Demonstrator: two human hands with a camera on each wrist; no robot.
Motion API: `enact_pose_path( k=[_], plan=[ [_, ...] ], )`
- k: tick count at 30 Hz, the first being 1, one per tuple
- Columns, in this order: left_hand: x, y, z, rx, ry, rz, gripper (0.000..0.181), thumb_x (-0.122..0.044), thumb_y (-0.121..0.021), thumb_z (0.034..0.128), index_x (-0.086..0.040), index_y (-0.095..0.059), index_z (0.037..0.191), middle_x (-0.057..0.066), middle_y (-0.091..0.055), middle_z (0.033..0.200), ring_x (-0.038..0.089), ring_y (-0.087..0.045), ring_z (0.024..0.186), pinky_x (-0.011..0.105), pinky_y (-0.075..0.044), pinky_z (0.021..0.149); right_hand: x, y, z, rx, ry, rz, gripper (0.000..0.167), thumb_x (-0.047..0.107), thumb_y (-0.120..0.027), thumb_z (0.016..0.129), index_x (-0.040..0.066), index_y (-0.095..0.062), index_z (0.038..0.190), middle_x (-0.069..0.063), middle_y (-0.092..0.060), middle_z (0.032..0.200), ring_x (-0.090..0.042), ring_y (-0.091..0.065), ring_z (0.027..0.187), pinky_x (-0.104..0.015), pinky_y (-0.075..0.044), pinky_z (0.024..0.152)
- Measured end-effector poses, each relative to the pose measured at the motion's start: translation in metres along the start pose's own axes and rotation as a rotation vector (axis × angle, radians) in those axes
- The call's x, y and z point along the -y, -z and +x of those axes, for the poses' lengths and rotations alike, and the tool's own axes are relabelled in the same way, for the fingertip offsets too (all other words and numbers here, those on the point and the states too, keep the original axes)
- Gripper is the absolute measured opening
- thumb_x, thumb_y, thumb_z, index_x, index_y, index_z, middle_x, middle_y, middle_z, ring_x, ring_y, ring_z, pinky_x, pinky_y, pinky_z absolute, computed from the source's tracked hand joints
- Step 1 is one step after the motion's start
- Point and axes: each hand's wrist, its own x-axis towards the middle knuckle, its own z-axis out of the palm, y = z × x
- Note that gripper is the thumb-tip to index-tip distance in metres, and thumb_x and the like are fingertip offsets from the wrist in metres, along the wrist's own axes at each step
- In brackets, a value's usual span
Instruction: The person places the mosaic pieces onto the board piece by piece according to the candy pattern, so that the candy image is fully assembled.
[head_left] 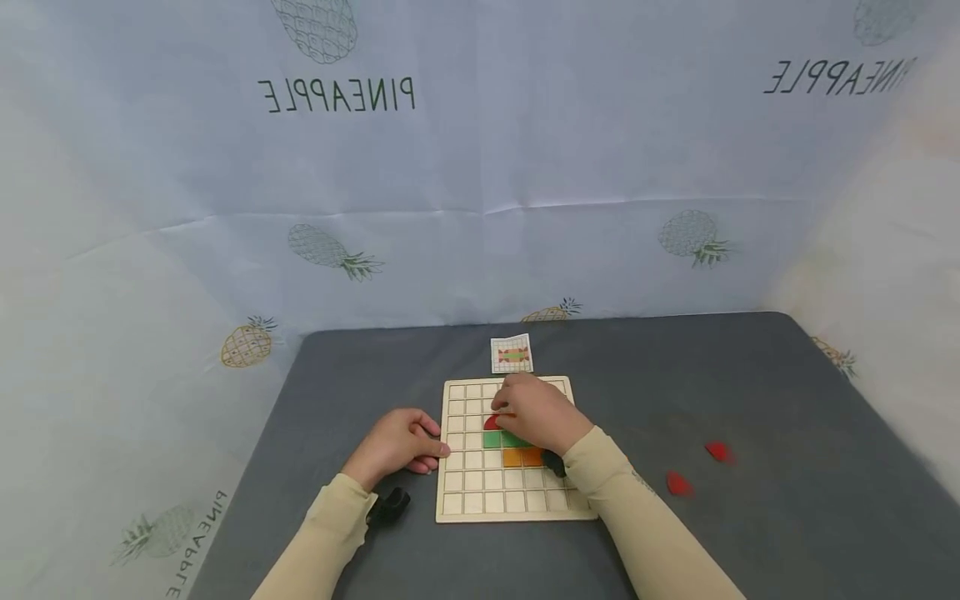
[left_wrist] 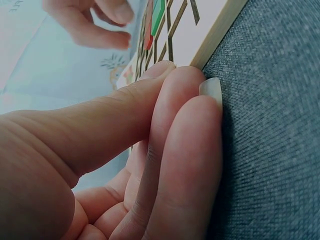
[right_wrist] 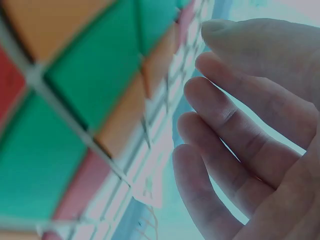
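A pale wooden grid board (head_left: 472,504) lies on the grey table. My left hand (head_left: 396,443) pinches its left edge between thumb (left_wrist: 115,115) and fingers. Over the board's upper middle hovers my right hand (head_left: 542,410); in the right wrist view its fingers (right_wrist: 205,95) are loosely bent and apart, with nothing between them. Set in the grid are a red piece (head_left: 491,423), green pieces (head_left: 492,439) and orange pieces (head_left: 513,457). The right hand and wrist hide some of the pieces in the head view.
Behind the board lies a small card (head_left: 512,342) printed with a coloured grid pattern. Two loose red pieces, one farther back (head_left: 718,452) and one nearer (head_left: 678,483), lie on the table to the right. A pineapple-print cloth (head_left: 480,150) hangs behind the table.
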Motion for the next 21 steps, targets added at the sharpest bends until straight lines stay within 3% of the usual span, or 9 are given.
enact_pose_path(
  k=[6, 14, 21],
  plan=[
    [0.0, 0.003, -0.001, -0.002, 0.008, 0.01, 0.039, -0.018, -0.095, 0.0842, -0.003, -0.069, 0.109, 0.011, -0.074, 0.084, 0.016, -0.075, 0.068, 0.034, -0.067, 0.064, -0.01, 0.024, -0.026, -0.024, -0.077, 0.028, 0.011, 0.021, -0.082, 0.098, 0.016, -0.085, 0.107, 0.003, -0.072, 0.103, -0.015, -0.062, 0.098, -0.034, -0.06, 0.081],
    [0.0, 0.001, -0.001, -0.012, 0.015, 0.021, 0.039, -0.017, -0.096, 0.0829, -0.003, -0.069, 0.108, 0.011, -0.074, 0.083, 0.016, -0.075, 0.067, 0.034, -0.067, 0.064, -0.057, 0.059, -0.1, -0.06, -0.177, -0.083, 0.012, 0.019, -0.087, 0.094, 0.016, -0.083, 0.105, 0.001, -0.071, 0.104, -0.018, -0.063, 0.098, -0.038, -0.062, 0.08],
    [0.0, 0.002, -0.002, -0.012, 0.021, 0.024, 0.038, -0.016, -0.095, 0.0832, -0.003, -0.07, 0.108, 0.011, -0.073, 0.083, 0.017, -0.074, 0.067, 0.035, -0.067, 0.064, -0.101, 0.073, -0.158, -0.067, -0.24, -0.096, 0.015, 0.016, -0.086, 0.094, 0.015, -0.082, 0.108, 0.002, -0.071, 0.104, -0.023, -0.069, 0.098, -0.041, -0.063, 0.08]
  ],
)
